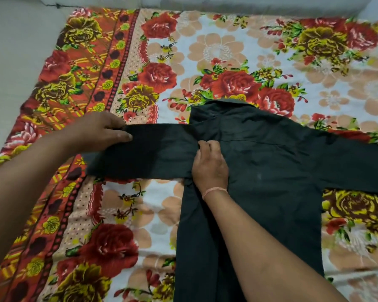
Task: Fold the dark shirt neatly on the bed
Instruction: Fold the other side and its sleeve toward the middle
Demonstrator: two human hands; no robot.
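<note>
The dark shirt (271, 171) lies back-up on the bed, collar at the far end and both long sleeves spread out sideways. My left hand (98, 130) pinches the cuff end of the left sleeve (144, 153), thumb under the fabric and fingers on top. My right hand (210, 166) presses down on the shirt at the left shoulder seam, fingers curled into the cloth; a pink thread sits on that wrist. The right sleeve runs off the right edge of the view. The shirt's hem is hidden below the frame.
A floral bedsheet (227, 51) with red roses and an orange patterned border (85, 62) covers the bed. A pale wall or floor lies along the left (13, 62) and beyond the far edge of the bed.
</note>
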